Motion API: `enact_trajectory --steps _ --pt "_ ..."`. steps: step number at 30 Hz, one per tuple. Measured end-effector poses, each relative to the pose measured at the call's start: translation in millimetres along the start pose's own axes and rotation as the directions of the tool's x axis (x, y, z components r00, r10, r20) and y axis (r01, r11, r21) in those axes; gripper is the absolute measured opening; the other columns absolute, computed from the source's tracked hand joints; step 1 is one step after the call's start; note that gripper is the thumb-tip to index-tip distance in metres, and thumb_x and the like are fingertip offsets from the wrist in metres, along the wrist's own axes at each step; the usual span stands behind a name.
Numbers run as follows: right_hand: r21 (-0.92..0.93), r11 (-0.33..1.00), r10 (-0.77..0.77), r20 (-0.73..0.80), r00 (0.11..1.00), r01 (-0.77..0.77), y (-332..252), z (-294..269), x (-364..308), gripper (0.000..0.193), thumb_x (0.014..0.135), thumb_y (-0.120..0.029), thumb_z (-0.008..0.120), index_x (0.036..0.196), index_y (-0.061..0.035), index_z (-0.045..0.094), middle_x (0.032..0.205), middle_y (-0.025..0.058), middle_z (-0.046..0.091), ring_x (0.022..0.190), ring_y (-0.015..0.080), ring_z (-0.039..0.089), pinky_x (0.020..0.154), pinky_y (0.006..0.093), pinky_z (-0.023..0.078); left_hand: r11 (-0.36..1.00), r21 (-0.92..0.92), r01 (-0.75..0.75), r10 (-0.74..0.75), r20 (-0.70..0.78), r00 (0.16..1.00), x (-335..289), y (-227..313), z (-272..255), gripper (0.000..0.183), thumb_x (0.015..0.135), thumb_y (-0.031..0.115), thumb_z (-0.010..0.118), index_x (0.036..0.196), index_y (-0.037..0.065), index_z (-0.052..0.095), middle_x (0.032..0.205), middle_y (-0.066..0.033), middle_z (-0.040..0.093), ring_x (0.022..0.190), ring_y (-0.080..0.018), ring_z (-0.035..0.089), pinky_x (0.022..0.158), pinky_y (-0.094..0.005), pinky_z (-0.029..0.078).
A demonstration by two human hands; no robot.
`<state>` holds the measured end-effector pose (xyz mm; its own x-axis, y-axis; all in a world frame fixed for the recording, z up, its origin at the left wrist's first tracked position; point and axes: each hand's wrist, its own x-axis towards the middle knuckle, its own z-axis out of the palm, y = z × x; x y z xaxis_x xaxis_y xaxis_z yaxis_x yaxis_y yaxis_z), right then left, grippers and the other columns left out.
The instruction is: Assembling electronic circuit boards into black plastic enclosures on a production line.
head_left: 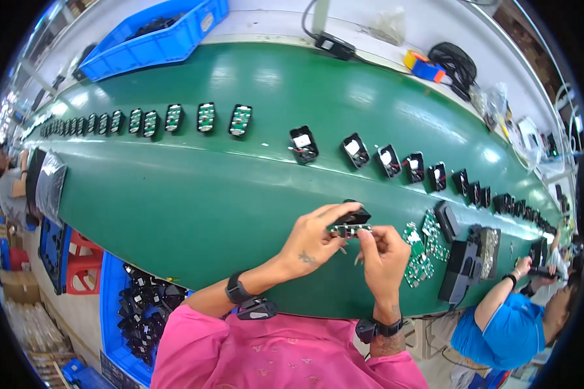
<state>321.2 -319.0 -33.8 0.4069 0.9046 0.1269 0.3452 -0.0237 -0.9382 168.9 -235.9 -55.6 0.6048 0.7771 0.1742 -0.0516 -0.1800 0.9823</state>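
Note:
My left hand (310, 240) is closed around a small black plastic housing (358, 216), held above the green bench near its front edge. Between the thumb and fingers of my right hand (384, 254) is a small green circuit board (348, 231), tilted edge-on just below the housing. My left fingers also come close to the board; whether they touch it is hard to tell. Just right of my right hand lies a loose pile of green circuit boards (419, 262). Ahead stand open black housings (304, 144) with white and red parts inside.
Housings with green boards fitted (241, 120) run off to the left along the green bench (175, 188). A blue crate (156, 39) stands at the back left, another blue bin (113, 305) of black parts at lower left. Black boxes (457, 272) sit right, near a co-worker in blue (499, 324).

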Motion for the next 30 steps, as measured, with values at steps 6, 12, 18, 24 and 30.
enact_trajectory --steps 6,12,18,24,30 --pt "0.216 0.975 -0.098 0.184 0.978 0.056 1.1 4.3 10.4 0.01 0.091 -0.002 0.07 0.088 0.0045 0.063 0.066 -0.0015 0.059 0.058 0.0056 0.054 0.052 0.02 0.043 0.994 0.056 -0.093 0.095 -0.039 0.995 0.5 4.6 4.0 0.063 0.082 -0.007 0.065 0.141 0.007 0.052 0.137 -0.0153 0.054 0.106 -0.0229 0.066 0.082 -0.0309 0.06" --pt "0.123 0.99 0.047 0.173 0.984 -0.069 0.5 -19.4 22.6 0.023 0.098 -0.012 0.062 0.078 -0.0008 0.062 0.061 -0.0045 0.051 0.055 0.0014 0.043 0.047 0.0204 0.03 0.982 0.142 -0.127 0.14 -0.086 0.986 6.7 -1.7 5.7 0.065 0.079 -0.008 0.063 0.14 0.012 0.055 0.133 -0.0162 0.056 0.099 -0.0179 0.067 0.072 -0.0287 0.059" --pt "-0.015 1.0 -0.008 0.298 0.955 0.013 -11.0 -10.0 25.9 0.024 0.096 -0.014 0.066 0.078 0.0024 0.064 0.059 -0.0004 0.05 0.055 0.0056 0.041 0.048 0.0275 0.032 0.975 0.138 -0.175 0.207 -0.267 0.941 4.5 3.6 6.4 0.052 0.082 -0.015 0.055 0.128 0.007 0.065 0.124 -0.0133 0.066 0.078 -0.0081 0.064 0.062 -0.0233 0.052" --pt "-0.175 0.975 -0.093 0.222 0.971 0.134 -21.0 -20.1 36.5 0.028 0.095 -0.014 0.066 0.073 0.0028 0.061 0.056 0.0001 0.052 0.053 0.0047 0.041 0.047 0.0265 0.032 0.99 0.092 -0.109 0.128 -0.235 0.964 12.2 15.4 10.9 0.046 0.086 -0.011 0.056 0.128 0.007 0.062 0.118 -0.0182 0.067 0.098 -0.0252 0.071 0.079 -0.0329 0.058" --pt "-0.227 0.961 -0.1 0.233 0.967 0.155 -15.8 -12.6 50.1 0.028 0.09 -0.013 0.072 0.071 0.0038 0.062 0.055 0.0034 0.053 0.054 0.0059 0.044 0.047 0.0274 0.033 0.921 -0.389 0.018 -0.041 -0.05 0.998 12.1 7.2 -0.2 0.05 0.093 0.0 0.057 0.142 0.003 0.046 0.128 -0.0221 0.059 0.088 -0.0238 0.073 0.072 -0.0302 0.063"
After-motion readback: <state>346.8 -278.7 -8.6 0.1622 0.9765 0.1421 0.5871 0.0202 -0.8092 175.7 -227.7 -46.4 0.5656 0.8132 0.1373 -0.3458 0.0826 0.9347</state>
